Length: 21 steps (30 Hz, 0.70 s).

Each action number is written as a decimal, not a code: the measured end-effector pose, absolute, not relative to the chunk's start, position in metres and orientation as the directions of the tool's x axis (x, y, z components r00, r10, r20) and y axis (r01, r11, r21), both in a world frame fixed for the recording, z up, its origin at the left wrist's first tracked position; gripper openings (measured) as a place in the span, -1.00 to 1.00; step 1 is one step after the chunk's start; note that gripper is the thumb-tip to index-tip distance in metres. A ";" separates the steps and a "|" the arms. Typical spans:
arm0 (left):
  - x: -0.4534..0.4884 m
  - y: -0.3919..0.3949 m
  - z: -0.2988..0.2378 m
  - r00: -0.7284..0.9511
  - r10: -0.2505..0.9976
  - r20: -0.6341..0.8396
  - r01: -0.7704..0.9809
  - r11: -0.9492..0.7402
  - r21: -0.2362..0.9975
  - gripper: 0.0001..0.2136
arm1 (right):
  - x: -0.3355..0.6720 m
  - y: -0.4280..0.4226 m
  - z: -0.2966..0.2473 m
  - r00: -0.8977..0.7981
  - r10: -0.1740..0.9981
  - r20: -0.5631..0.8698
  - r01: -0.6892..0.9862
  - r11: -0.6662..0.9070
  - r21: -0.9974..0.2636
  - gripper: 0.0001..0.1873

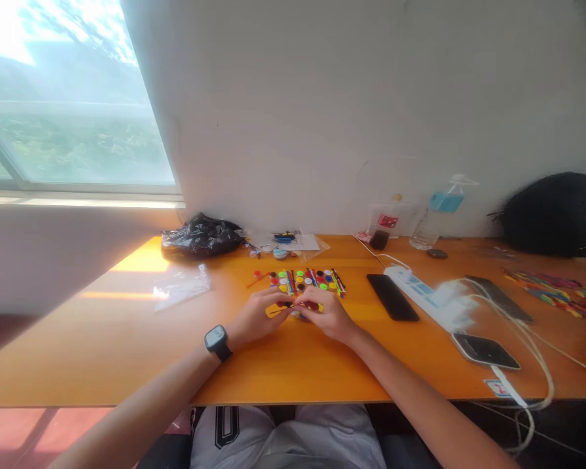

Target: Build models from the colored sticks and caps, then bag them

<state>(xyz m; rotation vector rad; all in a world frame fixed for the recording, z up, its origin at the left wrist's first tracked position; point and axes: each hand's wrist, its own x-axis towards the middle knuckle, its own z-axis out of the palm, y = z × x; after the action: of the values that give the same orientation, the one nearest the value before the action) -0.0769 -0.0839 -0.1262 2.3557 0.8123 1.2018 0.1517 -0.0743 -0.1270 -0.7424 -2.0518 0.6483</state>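
Observation:
My left hand (260,316), with a black watch (217,341) on its wrist, and my right hand (328,314) meet over the orange table (127,339). Both pinch a thin stick with small coloured round pieces (293,306) between the fingertips. Just beyond the hands lies a cluster of coloured discs and sticks (305,281); a loose red stick (256,279) lies to its left.
A black plastic bag (201,236) and a clear bag (180,286) lie at the left. A black phone (392,296), a white power strip (427,294) with cables, another phone (485,350), bottles (437,218), more coloured sticks (551,290) and a black bag (549,212) are at the right.

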 end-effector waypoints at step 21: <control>-0.077 -0.085 -0.127 0.437 0.667 0.604 0.350 -0.745 0.568 -0.88 | 0.152 -0.075 -0.127 -0.500 0.711 0.495 0.288 0.675 -0.679 -0.82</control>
<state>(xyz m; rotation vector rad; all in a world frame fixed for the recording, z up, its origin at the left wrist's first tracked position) -0.0771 -0.0850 -0.1272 2.3353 0.8665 1.2208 0.1516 -0.0754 -0.1266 -0.7669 -2.0868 0.6731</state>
